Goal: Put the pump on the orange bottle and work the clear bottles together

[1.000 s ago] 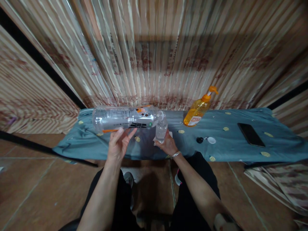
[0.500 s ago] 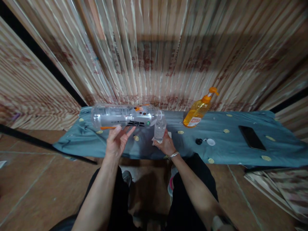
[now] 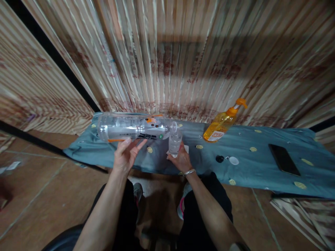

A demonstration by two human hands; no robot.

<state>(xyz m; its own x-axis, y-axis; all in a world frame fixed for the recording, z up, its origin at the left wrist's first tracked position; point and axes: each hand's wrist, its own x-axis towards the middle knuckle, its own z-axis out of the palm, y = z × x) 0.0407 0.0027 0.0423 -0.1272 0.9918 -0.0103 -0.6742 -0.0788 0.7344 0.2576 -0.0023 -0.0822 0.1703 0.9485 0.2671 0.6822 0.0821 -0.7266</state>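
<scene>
A large clear plastic bottle [image 3: 125, 128] with orange and black print lies nearly level, its mouth pointing right. My left hand [image 3: 125, 156] holds it from below, thumb and fingers against its near side. Under the bottle's mouth is a small clear container [image 3: 175, 143], tilted, with clear liquid inside; whether it is a cup or a small bottle I cannot tell. My right hand [image 3: 182, 158] is closed round its lower part, a silver bracelet at the wrist. A piece of white tissue [image 3: 186, 149] shows beside the right fingers.
On the blue patterned cloth [image 3: 162, 164] stands an orange pump bottle [image 3: 220, 126]. A black cap [image 3: 220, 159], a white round lid [image 3: 233, 160] and a dark phone [image 3: 284, 159] lie to the right. A striped curtain [image 3: 178, 62] hangs behind, and a dark pole [image 3: 52, 52] slants on the left.
The view has shifted slightly, so the pump bottle, caps and phone appear farther right and lower. Both hands keep their hold, the bottle's mouth still over the small container.
</scene>
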